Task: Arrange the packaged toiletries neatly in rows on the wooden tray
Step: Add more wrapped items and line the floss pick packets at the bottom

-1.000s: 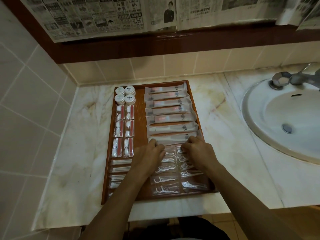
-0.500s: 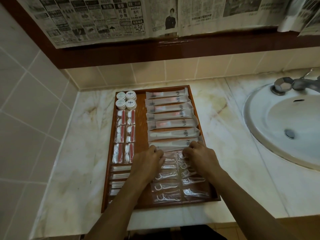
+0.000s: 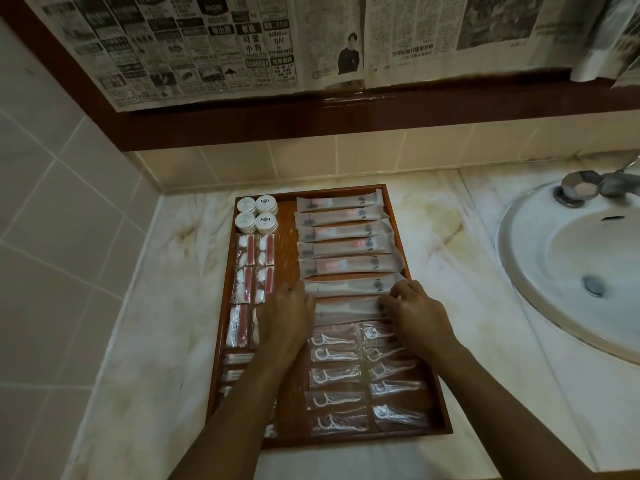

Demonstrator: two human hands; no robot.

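Floss-pick packets (image 3: 336,375) lie nearest you in two columns at the front of the wooden tray (image 3: 446,429), flat and roughly in line. Just beyond them your left hand (image 3: 284,320) and right hand (image 3: 412,313) bracket the nearest long sachet (image 3: 346,310), fingertips curled onto its two ends; whether you pinch it or only press it, you cannot tell from here. Half a second ago your hands sat closer together over the picks; they have since spread apart and moved up onto this sachet, which I read as squaring it into the column. Beyond it six more long sachets (image 3: 341,233) run in a stacked row toward the back rim. Left of them lie cotton-and-stick packs (image 3: 254,268), then four round white tubs (image 3: 257,214) in the far corner. Little looks left to do beyond straightening.
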